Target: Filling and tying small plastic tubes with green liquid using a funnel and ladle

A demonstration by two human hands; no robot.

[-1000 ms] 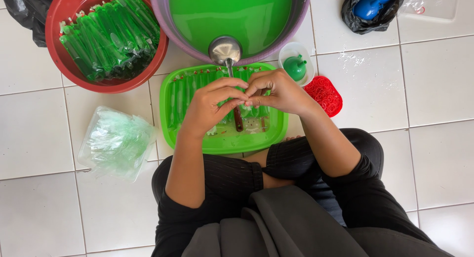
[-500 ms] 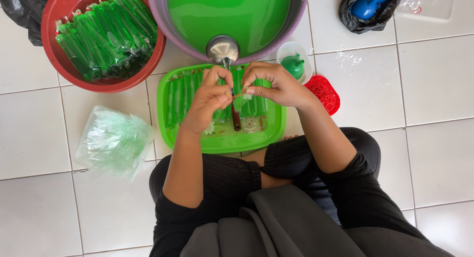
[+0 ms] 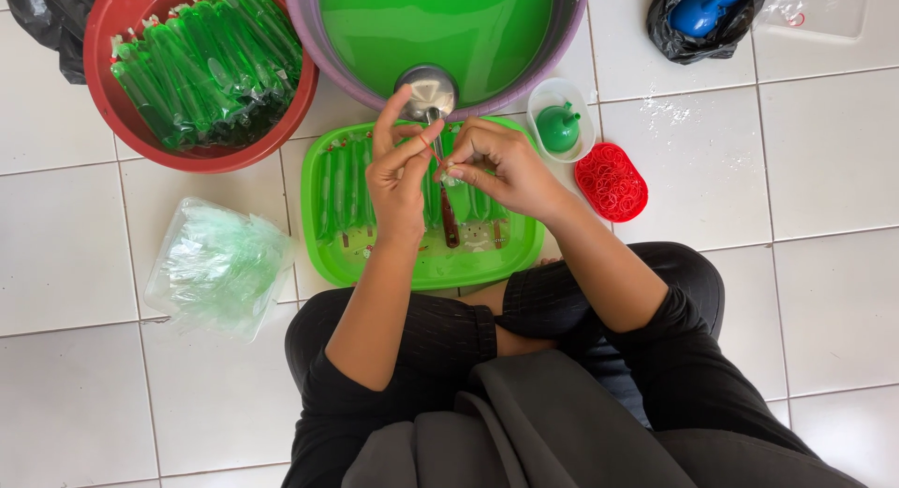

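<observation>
Two hands are working together above the green tray (image 3: 323,254), and between them a thin red rubber band (image 3: 436,157) is being stretched. The left hand (image 3: 398,174) is pinching the band's left end between thumb and forefinger, with the other fingers lifted clear. The right hand (image 3: 501,168) is closing its fingertips on a small filled plastic tube (image 3: 457,190) at the neck, holding it over the tray, probably so that the band can be wound round the neck; whether the band is already wrapped cannot be told. Both grips are therefore clamped: left on the band, right on the tube.

Beneath the hands, several green filled tubes are lying side by side in the tray, which is resting on the tiled floor (image 3: 824,170) just in front of the person's crossed legs. A metal ladle (image 3: 426,90) is lying with its bowl at the near rim of the large basin (image 3: 571,29) of green liquid, its handle running under the hands and partly hidden by them. At the right, a small clear cup with a green funnel (image 3: 559,127) is standing beside a red dish of rubber bands (image 3: 611,182), within easy reach. At the far left, a red bowl (image 3: 103,85) is holding many finished tubes; nearer, a bag of empty plastic sleeves (image 3: 217,263) is lying on the floor. A black bag (image 3: 707,15) is sitting at the far right.
</observation>
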